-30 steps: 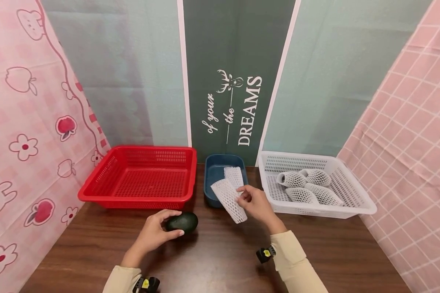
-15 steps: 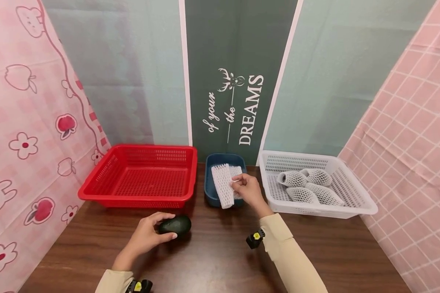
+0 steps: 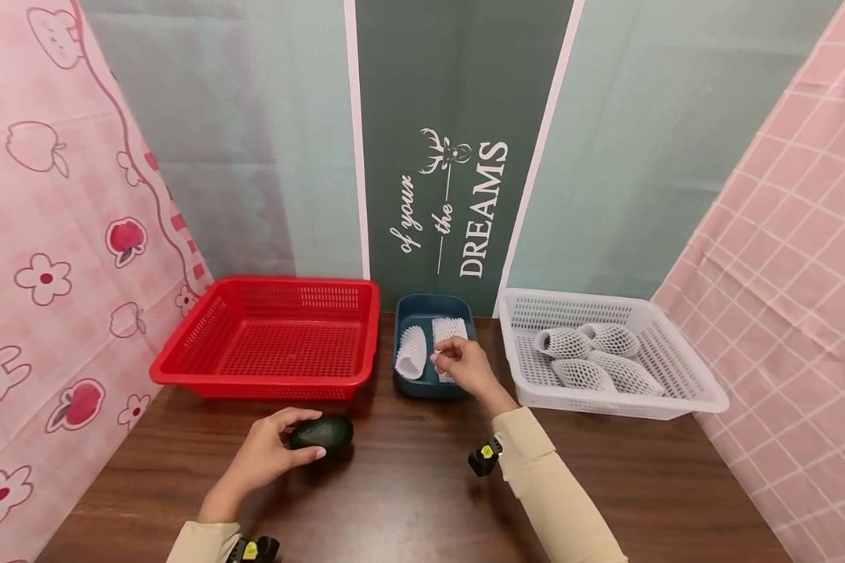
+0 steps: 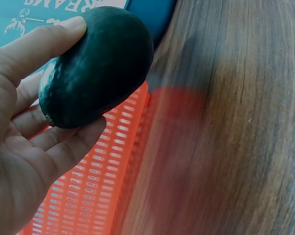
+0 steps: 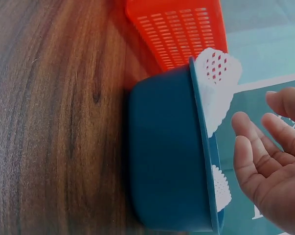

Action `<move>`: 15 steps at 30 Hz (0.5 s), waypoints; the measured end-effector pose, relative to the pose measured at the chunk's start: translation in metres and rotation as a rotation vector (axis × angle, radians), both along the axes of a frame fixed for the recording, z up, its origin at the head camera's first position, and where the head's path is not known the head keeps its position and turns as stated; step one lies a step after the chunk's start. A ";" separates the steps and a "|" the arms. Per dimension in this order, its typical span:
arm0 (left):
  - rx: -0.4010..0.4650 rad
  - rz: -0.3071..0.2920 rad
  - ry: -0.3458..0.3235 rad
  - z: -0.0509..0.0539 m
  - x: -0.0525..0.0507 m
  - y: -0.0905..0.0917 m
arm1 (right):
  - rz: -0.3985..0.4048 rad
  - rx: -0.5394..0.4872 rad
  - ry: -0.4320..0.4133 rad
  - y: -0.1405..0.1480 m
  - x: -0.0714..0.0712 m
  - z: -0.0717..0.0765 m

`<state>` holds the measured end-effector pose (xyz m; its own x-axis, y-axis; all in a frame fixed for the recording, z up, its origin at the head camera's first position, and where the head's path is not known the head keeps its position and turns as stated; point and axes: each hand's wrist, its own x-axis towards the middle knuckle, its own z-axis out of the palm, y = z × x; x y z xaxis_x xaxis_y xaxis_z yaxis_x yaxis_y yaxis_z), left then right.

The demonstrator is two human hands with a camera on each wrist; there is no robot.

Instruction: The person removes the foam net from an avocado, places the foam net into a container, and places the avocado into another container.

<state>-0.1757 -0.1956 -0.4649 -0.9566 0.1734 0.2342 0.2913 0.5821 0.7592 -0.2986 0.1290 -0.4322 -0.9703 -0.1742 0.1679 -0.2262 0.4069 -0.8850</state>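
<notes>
Gripping a dark avocado [image 3: 327,435], long axis roughly sideways, left hand [image 3: 262,451] is near-left of the blue bin [image 3: 422,389], while right hand [image 3: 468,367], fingers loosely parted, empty, is over the bin's foam nets [image 3: 412,352], contact hard to tell.

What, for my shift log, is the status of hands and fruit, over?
Left hand holds dark green fruit. Right hand empty at blue bin, near white foam sleeves. No obstacle visible between fruit and bin.

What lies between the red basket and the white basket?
In the head view, a dark blue bin with white foam net sleeves inside, and the right hand above it.
</notes>
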 end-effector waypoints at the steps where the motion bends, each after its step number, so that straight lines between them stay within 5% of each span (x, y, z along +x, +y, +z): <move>1: 0.001 -0.001 0.000 0.000 0.000 0.000 | 0.003 0.005 0.006 0.000 0.000 0.000; 11: 0.008 0.001 -0.012 0.001 0.000 0.001 | 0.043 0.070 0.039 0.003 0.003 0.002; 15: 0.017 0.004 -0.012 0.005 0.002 0.003 | 0.099 0.190 0.032 0.008 0.012 0.007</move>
